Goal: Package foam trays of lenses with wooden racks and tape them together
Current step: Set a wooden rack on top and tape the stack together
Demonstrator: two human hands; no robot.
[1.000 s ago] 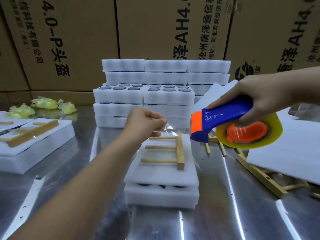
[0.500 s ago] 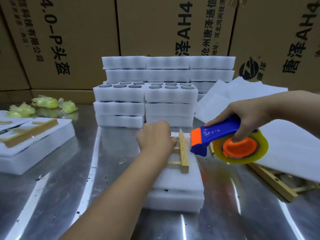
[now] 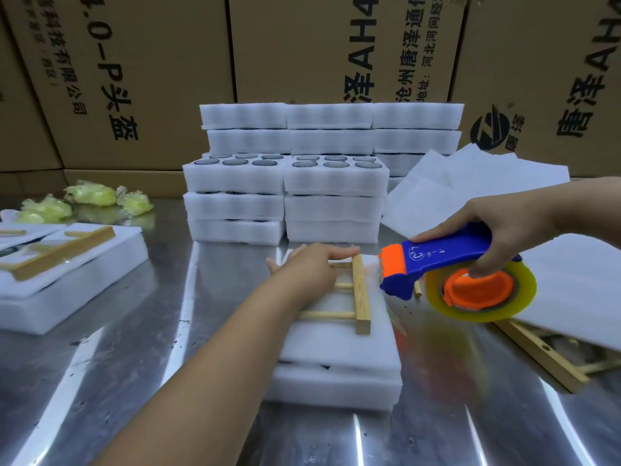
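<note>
Left hand lies flat, fingers straight, on the wooden rack atop the foam tray stack dead center; right hand grips the tape dispenser at the rack's 3 o'clock.

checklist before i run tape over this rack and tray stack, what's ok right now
1. Wooden rack with dowel rungs lies flat on the stacked white foam trays: ok.
2. Left hand presses the rack down, fingers straight: ok.
3. Right hand holds the blue and orange tape dispenser by its handle: ok.
4. Foam layers squared up edge to edge: ok.
5. Tape end stuck to the foam: cannot tell, as clear tape does not show.
6. Dispenser mouth touching the stack: cannot tell; it sits by the stack's right edge.
</note>
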